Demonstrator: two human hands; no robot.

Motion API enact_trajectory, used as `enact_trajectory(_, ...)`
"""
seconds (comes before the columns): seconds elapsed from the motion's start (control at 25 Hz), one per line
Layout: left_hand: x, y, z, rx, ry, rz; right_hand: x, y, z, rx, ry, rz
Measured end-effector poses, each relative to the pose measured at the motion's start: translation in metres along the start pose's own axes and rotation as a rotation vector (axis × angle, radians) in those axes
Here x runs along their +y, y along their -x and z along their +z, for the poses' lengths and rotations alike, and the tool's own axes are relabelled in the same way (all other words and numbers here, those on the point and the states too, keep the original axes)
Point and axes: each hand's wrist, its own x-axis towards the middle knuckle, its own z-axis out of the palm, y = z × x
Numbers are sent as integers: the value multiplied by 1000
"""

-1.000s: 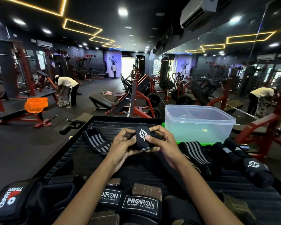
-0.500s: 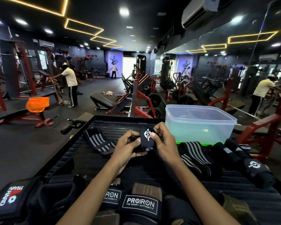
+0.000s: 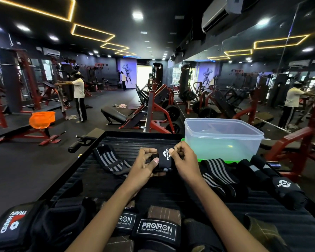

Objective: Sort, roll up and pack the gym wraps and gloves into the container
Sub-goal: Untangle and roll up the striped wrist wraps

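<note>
The left hand [image 3: 141, 169] and right hand [image 3: 185, 163] are both pinching a rolled black fabric wrist wrap [image 3: 164, 158] above the black ribbed desk [image 3: 105, 180], near the clear plastic container [image 3: 224, 138].

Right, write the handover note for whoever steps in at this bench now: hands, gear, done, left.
Left hand and right hand: both grip one black rolled wrap, held above the black tray.
Clear container: at the tray's far right corner, looks empty.
Striped wraps: one left of the hands, one right, unrolled.
Black logo wrap: far right.
Gloves: near edge of the tray.
Done: the held wrap looks nearly rolled.
Left: drop it in the container, roll the other wraps, pack the gloves.
</note>
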Motion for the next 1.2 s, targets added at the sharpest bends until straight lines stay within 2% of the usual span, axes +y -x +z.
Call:
enact_trajectory(0.2, -4, -3, -10, -84, -135, 115, 2, -1, 1, -8, -171, 145)
enact_trajectory(0.32, -9, -6, -16, -147, -266, 208, 3, 1, 1, -169, -348, 348)
enact_trajectory(0.44, -8, -8, -16, -113, -162, 206, -1, 4, 1, -286, -512, 513)
enact_trajectory(0.56, -6, -8, -10, 6, -26, 133, -8, 4, 0, -250, -627, 540)
enact_trajectory(0.68, -6, -6, -5, 39, 2, 38, -10, 5, 3, -193, -620, 547)
enact_trajectory(0.88, -4, -6, -6, 27, 39, 71, -13, 6, 2, -260, -643, 548)
enact_trajectory(1.08, -2, -10, -14, -54, 174, 128, -19, 7, -4, -463, -746, 591)
enact_trajectory(1.2, -5, -11, -11, -12, 55, 175, -20, 9, -5, -437, -752, 577)
